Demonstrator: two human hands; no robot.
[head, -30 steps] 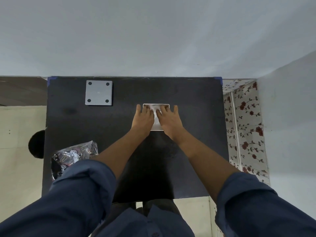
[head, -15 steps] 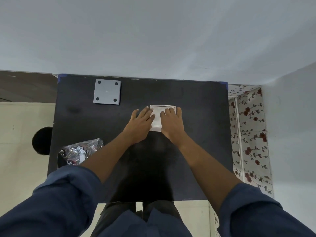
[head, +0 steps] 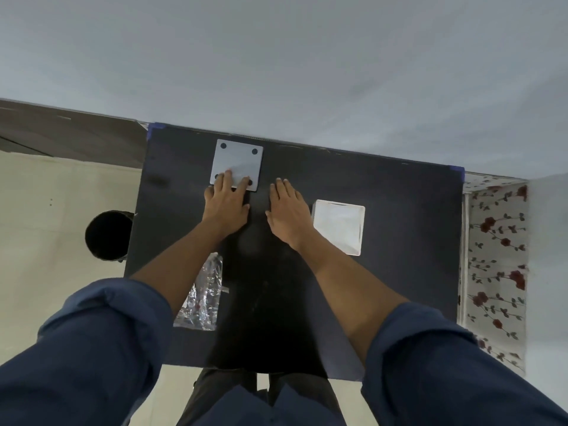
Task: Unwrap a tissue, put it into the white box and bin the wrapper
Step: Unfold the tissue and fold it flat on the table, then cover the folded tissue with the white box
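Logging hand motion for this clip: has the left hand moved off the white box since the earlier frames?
Yes. The left hand went left and away from the white box; its fingertips now rest on the grey square plate at the table's far edge.

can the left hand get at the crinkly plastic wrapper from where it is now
Probably yes: the left hand lies flat and empty on the grey plate, and the wrapper sits uncovered beside that forearm.

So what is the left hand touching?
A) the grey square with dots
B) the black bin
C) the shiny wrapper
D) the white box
A: the left hand has its fingertips on the near edge of the grey square, while the white box sits to the right, the wrapper lies nearer the person, and the bin stands off the table.
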